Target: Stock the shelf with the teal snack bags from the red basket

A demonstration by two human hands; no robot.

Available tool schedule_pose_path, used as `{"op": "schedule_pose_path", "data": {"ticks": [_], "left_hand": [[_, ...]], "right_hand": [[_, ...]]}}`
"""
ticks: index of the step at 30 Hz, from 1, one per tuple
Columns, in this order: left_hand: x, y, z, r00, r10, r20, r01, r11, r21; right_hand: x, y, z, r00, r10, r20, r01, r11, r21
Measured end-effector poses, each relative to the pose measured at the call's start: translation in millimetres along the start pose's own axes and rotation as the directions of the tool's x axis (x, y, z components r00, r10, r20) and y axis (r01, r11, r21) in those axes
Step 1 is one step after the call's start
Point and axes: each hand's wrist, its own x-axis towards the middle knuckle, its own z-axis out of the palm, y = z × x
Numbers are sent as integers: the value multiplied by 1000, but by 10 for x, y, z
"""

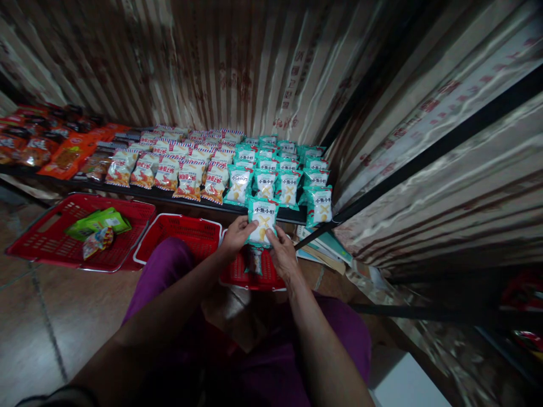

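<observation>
A teal and white snack bag (263,217) is held upright between both hands, just in front of the shelf edge. My left hand (238,233) grips its lower left side, thumb on the front. On its lower right side, my right hand (281,249) pinches it the same way; the fingers behind the bag are hidden. Rows of matching teal bags (289,186) stand on the black shelf (139,191) right behind it. Below the hands, a small dark-wrapped packet (254,260) shows in a red basket (229,276).
White and orange snack bags (189,178) and orange packets (70,152) fill the shelf to the left. A red basket (46,237) with green packets (99,222) and another red basket (163,229) sit on the floor. A black metal bar (407,164) slants up at the right.
</observation>
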Motion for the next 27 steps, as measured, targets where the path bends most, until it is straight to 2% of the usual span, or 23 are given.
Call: {"op": "schedule_pose_path", "data": {"ticks": [4,9,20,27], "left_hand": [[-22,-13,-25,1000,-4,-27,4,1000,14],[22,-46,-14,995,56,-84,-57,998,-8],[66,-100,10,997,49,-59,-50,999,-4],[49,-74,3,997,63,-53,-64,998,-16]], "right_hand": [[-20,-4,-25,998,41,44,-41,999,0],[-77,-53,-46,990,92,108,-90,996,-23],[-71,-30,-59,998,30,50,-24,995,-102],[-86,-66,-60,998,22,53,-19,998,-61]]}}
